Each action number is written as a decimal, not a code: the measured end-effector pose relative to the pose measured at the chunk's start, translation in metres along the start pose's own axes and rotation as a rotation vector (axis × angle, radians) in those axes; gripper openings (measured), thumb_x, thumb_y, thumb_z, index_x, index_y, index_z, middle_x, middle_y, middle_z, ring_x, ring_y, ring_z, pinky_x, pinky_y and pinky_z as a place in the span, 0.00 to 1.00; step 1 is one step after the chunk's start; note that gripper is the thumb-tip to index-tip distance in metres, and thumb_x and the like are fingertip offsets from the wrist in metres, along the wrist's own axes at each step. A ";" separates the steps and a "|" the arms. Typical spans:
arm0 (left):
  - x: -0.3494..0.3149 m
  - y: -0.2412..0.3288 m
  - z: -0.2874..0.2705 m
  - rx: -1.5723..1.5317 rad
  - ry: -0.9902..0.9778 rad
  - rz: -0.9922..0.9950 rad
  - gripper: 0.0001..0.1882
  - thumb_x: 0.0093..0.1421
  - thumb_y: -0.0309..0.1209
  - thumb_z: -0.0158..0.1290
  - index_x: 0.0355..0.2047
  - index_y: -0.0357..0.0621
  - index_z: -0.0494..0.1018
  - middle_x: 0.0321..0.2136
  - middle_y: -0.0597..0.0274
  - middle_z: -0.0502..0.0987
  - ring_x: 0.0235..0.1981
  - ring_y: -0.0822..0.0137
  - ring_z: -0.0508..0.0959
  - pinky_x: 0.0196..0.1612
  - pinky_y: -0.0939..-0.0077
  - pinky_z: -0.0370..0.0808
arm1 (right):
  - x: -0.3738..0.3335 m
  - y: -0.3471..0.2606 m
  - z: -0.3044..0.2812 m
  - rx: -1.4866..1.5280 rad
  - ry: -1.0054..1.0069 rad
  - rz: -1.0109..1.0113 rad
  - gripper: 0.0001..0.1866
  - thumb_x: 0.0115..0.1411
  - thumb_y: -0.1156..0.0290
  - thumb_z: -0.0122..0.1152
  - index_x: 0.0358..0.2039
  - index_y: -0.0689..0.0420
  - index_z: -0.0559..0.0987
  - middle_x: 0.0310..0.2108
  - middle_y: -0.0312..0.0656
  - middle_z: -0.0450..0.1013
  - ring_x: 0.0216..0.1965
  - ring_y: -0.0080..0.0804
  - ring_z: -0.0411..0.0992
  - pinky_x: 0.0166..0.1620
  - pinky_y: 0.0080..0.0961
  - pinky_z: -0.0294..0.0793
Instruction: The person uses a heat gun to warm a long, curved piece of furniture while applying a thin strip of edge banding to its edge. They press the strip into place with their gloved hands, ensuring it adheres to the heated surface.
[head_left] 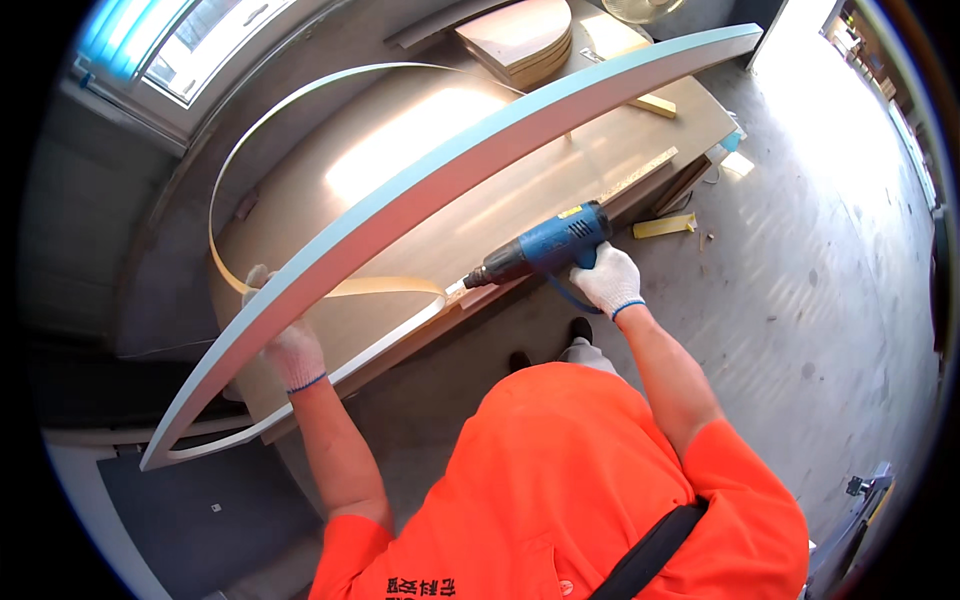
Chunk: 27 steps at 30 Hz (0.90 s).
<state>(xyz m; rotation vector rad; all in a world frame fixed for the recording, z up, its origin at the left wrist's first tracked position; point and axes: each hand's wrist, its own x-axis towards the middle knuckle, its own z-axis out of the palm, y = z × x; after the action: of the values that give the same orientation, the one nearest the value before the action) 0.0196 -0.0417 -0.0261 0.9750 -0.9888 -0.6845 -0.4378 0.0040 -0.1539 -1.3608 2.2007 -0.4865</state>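
My right hand, in a white knit glove, grips the handle of a blue and black heat gun. The nozzle points left, close to where a thin pale edge-banding strip bends sharply at the long near edge. From there the strip loops left and far back over the table. My left hand, also gloved, reaches behind a large arched piece with a pale blue-white edge and a pinkish face. Its fingertips show beyond the arch, closed at the strip; the arch hides the rest of the fingers.
Under the arch is a wooden worktable. A stack of rounded boards stands on its far side, near a fan. A yellow offcut and scraps lie on the concrete floor to the right. A window is at far left.
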 end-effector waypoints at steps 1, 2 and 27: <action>0.000 0.004 0.002 0.035 0.006 0.013 0.29 0.76 0.48 0.54 0.63 0.34 0.70 0.48 0.56 0.80 0.53 0.64 0.80 0.61 0.64 0.78 | 0.000 -0.001 0.000 0.009 -0.010 -0.001 0.28 0.49 0.54 0.71 0.44 0.64 0.84 0.40 0.62 0.84 0.47 0.61 0.83 0.54 0.49 0.82; -0.001 0.009 0.005 0.073 0.015 0.023 0.29 0.76 0.47 0.54 0.63 0.33 0.70 0.48 0.55 0.80 0.53 0.64 0.80 0.61 0.64 0.78 | 0.001 -0.002 -0.001 0.017 -0.024 -0.003 0.29 0.49 0.54 0.71 0.44 0.65 0.84 0.40 0.62 0.84 0.47 0.61 0.83 0.54 0.49 0.82; 0.002 0.030 -0.001 0.076 0.181 -0.083 0.32 0.78 0.52 0.50 0.66 0.36 0.70 0.59 0.54 0.77 0.61 0.61 0.78 0.65 0.58 0.76 | 0.019 -0.008 0.017 0.186 -0.105 -0.116 0.24 0.50 0.58 0.71 0.46 0.57 0.83 0.37 0.60 0.83 0.43 0.63 0.82 0.49 0.53 0.82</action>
<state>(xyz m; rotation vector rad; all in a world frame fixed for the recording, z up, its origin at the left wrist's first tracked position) 0.0229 -0.0310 0.0014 1.1298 -0.8232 -0.6187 -0.4296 -0.0173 -0.1676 -1.3858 1.9484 -0.6301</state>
